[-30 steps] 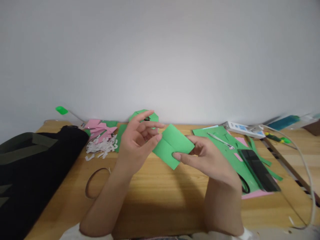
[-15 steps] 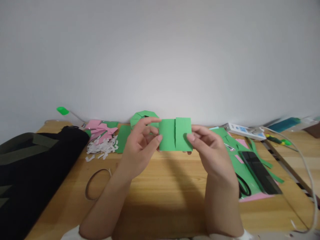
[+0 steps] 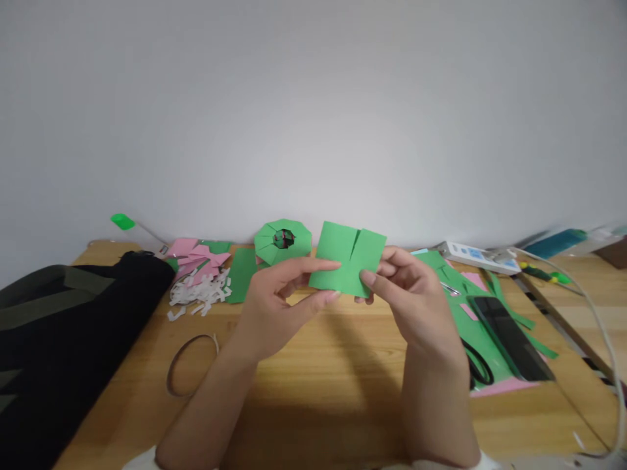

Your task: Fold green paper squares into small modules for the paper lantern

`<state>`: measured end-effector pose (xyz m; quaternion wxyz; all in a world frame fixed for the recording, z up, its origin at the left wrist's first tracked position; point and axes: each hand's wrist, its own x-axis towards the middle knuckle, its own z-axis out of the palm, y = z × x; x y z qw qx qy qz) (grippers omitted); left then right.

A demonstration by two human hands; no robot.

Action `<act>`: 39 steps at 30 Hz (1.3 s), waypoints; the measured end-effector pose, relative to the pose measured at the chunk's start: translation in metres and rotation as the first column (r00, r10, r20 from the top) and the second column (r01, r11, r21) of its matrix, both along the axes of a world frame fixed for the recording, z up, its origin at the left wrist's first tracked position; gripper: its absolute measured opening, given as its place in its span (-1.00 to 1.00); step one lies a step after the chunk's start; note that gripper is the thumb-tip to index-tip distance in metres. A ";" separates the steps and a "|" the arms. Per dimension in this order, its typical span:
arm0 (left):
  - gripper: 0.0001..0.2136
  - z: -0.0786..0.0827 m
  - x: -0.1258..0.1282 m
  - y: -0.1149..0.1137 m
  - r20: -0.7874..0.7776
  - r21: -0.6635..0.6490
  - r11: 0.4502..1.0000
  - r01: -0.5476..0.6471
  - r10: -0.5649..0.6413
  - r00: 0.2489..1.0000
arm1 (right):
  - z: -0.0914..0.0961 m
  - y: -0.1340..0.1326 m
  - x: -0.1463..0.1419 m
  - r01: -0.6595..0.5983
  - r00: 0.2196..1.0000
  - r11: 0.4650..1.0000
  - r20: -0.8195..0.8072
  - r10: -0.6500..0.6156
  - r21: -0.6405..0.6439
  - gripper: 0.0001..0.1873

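Paper (image 3: pixel 337 245), green and folded almost to a square, is raised above the wooden table (image 3: pixel 304 378), between my two hands. My right hand (image 3: pixel 416 303) pinches it at the lower right, thumb in front and other fingers behind. With my left hand (image 3: pixel 277 310), the index finger lies across its front and the thumb is at the lower edge; I cannot tell whether this grip is firm. One narrow gap runs down from its upper edge. Beyond my left hand, near the wall (image 3: pixel 313 117), is a green ring (image 3: pixel 265 246). White scraps (image 3: pixel 208 290) lie leftward, and a phone (image 3: pixel 509 338) at right.
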<state>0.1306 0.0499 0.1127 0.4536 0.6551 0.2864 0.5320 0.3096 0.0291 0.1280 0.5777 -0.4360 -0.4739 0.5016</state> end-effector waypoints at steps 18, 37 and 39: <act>-0.90 0.005 0.002 0.000 -0.137 0.060 0.979 -0.194 0.201 0.970 | 0.001 -0.007 0.000 -0.103 0.913 0.966 0.408 -0.003 0.238 -0.56; -0.89 0.011 0.009 -0.001 0.116 -0.316 0.947 -0.047 0.088 0.989 | 0.000 -0.008 -0.008 -0.019 0.907 0.946 0.404 -0.120 0.324 -0.94; -0.90 0.011 0.009 -0.002 0.110 -0.328 0.942 -0.066 0.108 0.988 | 0.001 -0.008 -0.009 0.011 0.925 0.938 0.351 -0.142 0.348 -0.88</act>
